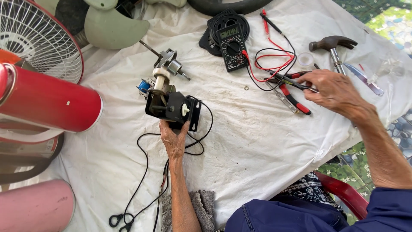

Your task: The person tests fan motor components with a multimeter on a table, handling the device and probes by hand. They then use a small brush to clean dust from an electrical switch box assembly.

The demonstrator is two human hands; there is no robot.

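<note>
While red cylinder (51, 103) and white fan guard (40, 36) lie at far left of white cloth (257, 141), left hand (174, 139) clasps base of black fan motor assembly (171, 105), near cloth centre, shaft end tilted up-left. Black cord (143, 172) trails toward viewer. Multimeter (231, 46) above, red and black leads beside it. Right hand (334, 90) closed on red-handled pliers (292, 92). Hammer (334, 47) just beyond.

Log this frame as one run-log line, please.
left hand: holds black motor assembly | right hand: on red-handled pliers | nearby: multimeter, hammer | surface: white cloth
</note>
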